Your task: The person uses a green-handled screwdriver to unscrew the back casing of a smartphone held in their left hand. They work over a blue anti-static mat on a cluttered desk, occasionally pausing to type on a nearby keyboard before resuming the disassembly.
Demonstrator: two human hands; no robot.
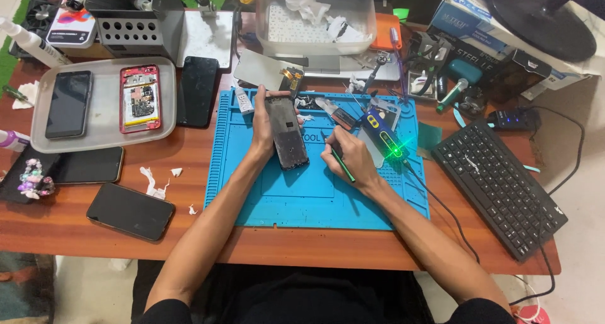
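Blue mat point(302, 198) mid-job: our left hand point(263, 133) clamps the opened phone point(287, 133) above mat centre, right hand point(348, 155) pinches a green tool point(342, 165) just right of it, loose parts point(340, 115) along mat's top edge, so teardown underway, reassembly remains.

Two hands work over one blue mat point(315, 198): the left hand point(263, 132) holds one opened phone point(287, 132), the right hand point(346, 154) one green-handled tool point(342, 164). One grey tray point(38, 144) at the far left carries two phones, one dark point(68, 103) and one red with its back off point(140, 98). Three more dark phones lie on the table: one right of the tray point(197, 91), two near left point(88, 165) point(130, 211). One black keyboard point(498, 188) sits at the right.
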